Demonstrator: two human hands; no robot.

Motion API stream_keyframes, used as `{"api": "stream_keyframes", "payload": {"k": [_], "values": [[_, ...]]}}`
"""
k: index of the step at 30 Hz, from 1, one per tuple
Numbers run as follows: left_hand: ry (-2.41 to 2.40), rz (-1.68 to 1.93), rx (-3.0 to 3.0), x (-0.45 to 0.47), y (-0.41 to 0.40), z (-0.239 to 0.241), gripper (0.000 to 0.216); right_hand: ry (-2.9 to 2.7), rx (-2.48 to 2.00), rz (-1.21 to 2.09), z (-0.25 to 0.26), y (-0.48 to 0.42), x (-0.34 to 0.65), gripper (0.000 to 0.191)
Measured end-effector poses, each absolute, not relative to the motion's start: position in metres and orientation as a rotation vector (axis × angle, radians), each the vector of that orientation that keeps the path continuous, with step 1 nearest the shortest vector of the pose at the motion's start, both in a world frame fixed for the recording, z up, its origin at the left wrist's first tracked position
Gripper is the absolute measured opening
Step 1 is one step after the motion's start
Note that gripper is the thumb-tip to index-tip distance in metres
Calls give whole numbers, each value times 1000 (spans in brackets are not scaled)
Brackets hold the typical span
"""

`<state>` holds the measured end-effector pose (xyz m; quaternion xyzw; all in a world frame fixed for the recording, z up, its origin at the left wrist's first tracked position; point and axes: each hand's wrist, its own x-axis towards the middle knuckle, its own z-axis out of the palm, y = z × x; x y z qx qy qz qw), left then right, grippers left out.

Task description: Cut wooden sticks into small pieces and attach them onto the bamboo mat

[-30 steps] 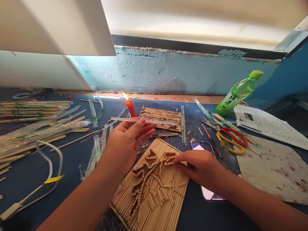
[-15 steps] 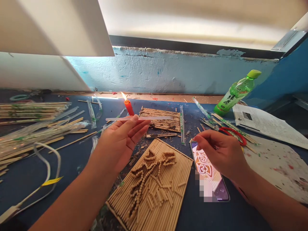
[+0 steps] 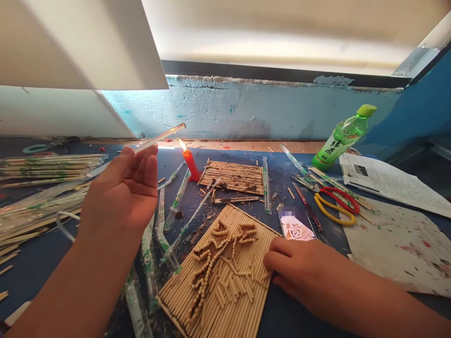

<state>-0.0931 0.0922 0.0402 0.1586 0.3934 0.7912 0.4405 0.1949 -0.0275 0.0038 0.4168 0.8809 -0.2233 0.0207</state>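
Observation:
My left hand pinches a translucent glue stick between thumb and fingers. It slants up to the right, and its darkened tip is just above the flame of a lit red candle. Below lies a panel of wooden sticks laid side by side. Small stick pieces standing on end form a curving outline on it, beside a loose heap of short cut sticks. My right hand rests at the panel's right edge with fingers closed together. Whatever its fingertips hold, if anything, is hidden.
Behind the panel are a smaller stick mat and a utility knife. To the right lie a phone, scissors, papers and a green tea bottle. Bundled sticks and plastic wrappers fill the left.
My left hand has moved left and tilted the glue stick, bringing its tip above the flame. My right hand has come down from over the phone to the panel's right edge.

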Motion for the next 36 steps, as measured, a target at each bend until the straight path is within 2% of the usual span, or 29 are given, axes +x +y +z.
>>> {"api": "stream_keyframes", "payload": {"k": [4,12,19,26,30,34,36], "values": [[993,1963,358,-93,93,41,15,2722,1325,-595,-4,-34,193,34],[1001,1933,332,-94,95,40,15,2755,1221,-509,-5,-37,194,36],[1030,1935,325,-99,97,39,19,2690,1160,-616,14,-35,185,40],[1075,1928,352,-103,100,34,20,2799,1281,-675,9,-32,192,25],[1098,1931,374,-103,99,32,22,2914,1538,-663,10,-22,202,18],[1125,1936,368,-106,101,30,22,3009,2208,-782,17,-10,212,12],[1134,1940,354,-108,102,30,22,2956,2546,-963,21,-5,216,12]]}}
